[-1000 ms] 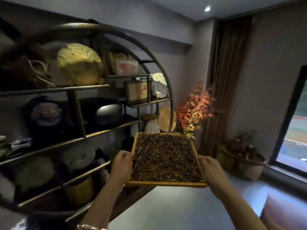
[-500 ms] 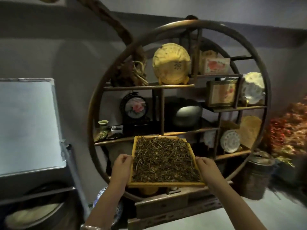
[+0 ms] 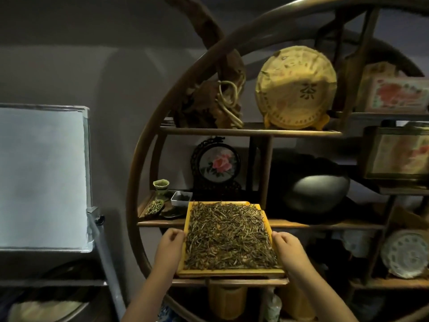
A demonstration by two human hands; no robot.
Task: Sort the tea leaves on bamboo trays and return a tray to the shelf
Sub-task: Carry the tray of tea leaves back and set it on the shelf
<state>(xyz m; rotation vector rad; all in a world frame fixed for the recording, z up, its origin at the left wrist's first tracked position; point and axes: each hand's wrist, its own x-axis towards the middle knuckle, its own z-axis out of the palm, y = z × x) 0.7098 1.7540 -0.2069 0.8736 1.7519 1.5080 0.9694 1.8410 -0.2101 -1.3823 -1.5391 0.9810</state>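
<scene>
A square yellow bamboo tray full of dark dried tea leaves is held level in front of a round dark wooden shelf. My left hand grips the tray's left edge and my right hand grips its right edge. The tray's far end reaches over the middle shelf board, and its near end hangs above a lower board.
On the middle board, left of the tray, stand a green cup, a small dish of leaves and a small white box. A framed rose picture, a black pot and a wrapped tea cake fill the shelves. A whiteboard stands left.
My view has turned left from the room's corner onto the round shelf and has come closer. The tray, held in both hands, now reaches the middle board.
</scene>
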